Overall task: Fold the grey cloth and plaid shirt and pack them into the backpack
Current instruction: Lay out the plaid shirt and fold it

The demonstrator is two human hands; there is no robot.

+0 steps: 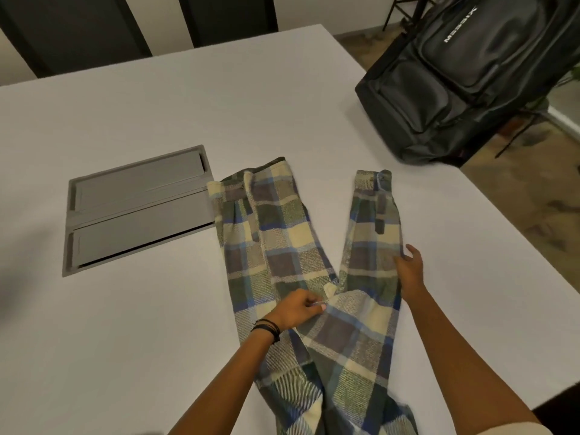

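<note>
At the near edge of the white table (125, 356), the plaid shirt (342, 350) is laid flat, its body running off the near side of the view. Near the middle of the shirt, a fold of cloth is pinched between the thumb and curled fingers of the left hand (298, 309); dark bracelets (266, 329) are worn at that wrist. Slightly farther and to the right, the outer edge of the right sleeve (370, 221) is gripped by the right hand (408, 268), thumb raised. The left sleeve (266, 215) is spread towards the far side, apart from the other. Just left of it, a grey recessed panel (138, 208) is set into the table. At the far right corner, a black backpack (470, 80) is seen.
</note>
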